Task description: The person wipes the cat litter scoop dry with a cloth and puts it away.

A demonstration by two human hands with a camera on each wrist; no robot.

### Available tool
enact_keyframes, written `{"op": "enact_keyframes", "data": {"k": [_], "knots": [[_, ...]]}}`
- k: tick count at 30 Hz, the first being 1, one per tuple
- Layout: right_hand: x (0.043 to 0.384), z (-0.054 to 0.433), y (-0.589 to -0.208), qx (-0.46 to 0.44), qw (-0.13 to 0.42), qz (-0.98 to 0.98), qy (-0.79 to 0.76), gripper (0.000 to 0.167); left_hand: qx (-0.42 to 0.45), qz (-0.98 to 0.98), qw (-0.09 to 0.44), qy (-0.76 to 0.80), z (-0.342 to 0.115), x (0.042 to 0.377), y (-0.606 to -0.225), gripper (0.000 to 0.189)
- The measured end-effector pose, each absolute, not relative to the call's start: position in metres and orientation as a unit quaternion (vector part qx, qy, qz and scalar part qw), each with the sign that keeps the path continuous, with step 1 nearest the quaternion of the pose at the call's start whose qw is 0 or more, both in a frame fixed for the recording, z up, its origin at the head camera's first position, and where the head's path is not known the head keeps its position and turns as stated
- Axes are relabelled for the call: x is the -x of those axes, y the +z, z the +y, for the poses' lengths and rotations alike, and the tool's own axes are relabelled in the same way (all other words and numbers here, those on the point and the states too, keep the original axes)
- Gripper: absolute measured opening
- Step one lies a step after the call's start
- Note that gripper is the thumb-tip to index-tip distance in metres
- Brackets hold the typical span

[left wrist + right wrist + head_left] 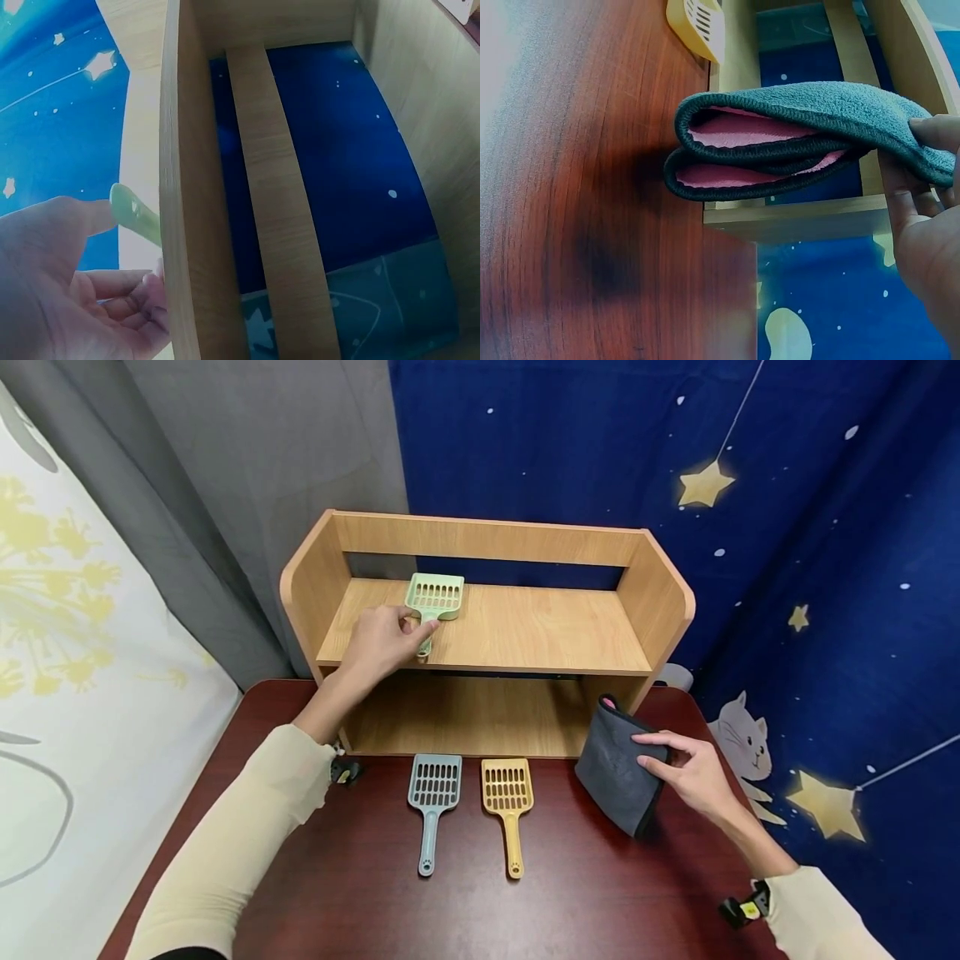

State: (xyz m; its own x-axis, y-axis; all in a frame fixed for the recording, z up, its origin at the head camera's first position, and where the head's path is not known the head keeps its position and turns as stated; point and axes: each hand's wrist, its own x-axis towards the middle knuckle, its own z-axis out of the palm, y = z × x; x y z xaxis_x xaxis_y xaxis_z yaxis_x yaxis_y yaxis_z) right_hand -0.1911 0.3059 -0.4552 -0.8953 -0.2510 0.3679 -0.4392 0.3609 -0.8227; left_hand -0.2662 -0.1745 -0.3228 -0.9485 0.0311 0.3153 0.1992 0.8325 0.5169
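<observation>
On the upper board of a wooden shelf (525, 627), my left hand (386, 639) pinches the handle of a light green slotted litter scoop (435, 593), whose basket points to the back. The left wrist view shows the end of that green handle (135, 214) between thumb and fingers, the rest hidden by the board. My right hand (693, 772) grips a folded dark grey cloth (618, 768) by one edge, in front of the shelf's right end. In the right wrist view the cloth (795, 112) shows pink inner folds and a dark stitched border.
A blue scoop (435, 785) and a yellow scoop (507, 789) lie side by side on the dark red table (360, 893), handles toward me. The shelf's side panels (667, 602) rise at both ends. Starry blue and grey curtains (525, 435) hang behind.
</observation>
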Motion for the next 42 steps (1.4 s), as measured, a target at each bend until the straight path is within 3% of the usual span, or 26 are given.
{"op": "enact_keyframes", "data": {"k": [6,16,25,32,42], "knots": [[0.188,0.304,-0.451,-0.212,0.092,-0.817,0.528,0.029,0.070,-0.933,0.213,-0.281,-0.186,0.242,-0.329,0.058],[0.185,0.302,-0.443,-0.215,0.092,-0.815,0.530,0.029,0.104,-0.896,0.313,-0.298,-0.203,0.202,-0.357,0.048],[0.182,0.294,-0.438,-0.229,0.095,-0.809,0.533,0.031,0.101,-0.873,0.346,-0.329,-0.210,0.174,-0.396,0.044],[0.180,0.284,-0.439,-0.225,0.093,-0.800,0.549,0.032,0.090,-0.886,0.315,-0.328,-0.206,0.160,-0.428,0.045],[0.178,0.265,-0.445,-0.225,0.090,-0.771,0.589,0.033,0.044,-0.927,0.195,-0.317,-0.189,0.144,-0.488,0.065]]}}
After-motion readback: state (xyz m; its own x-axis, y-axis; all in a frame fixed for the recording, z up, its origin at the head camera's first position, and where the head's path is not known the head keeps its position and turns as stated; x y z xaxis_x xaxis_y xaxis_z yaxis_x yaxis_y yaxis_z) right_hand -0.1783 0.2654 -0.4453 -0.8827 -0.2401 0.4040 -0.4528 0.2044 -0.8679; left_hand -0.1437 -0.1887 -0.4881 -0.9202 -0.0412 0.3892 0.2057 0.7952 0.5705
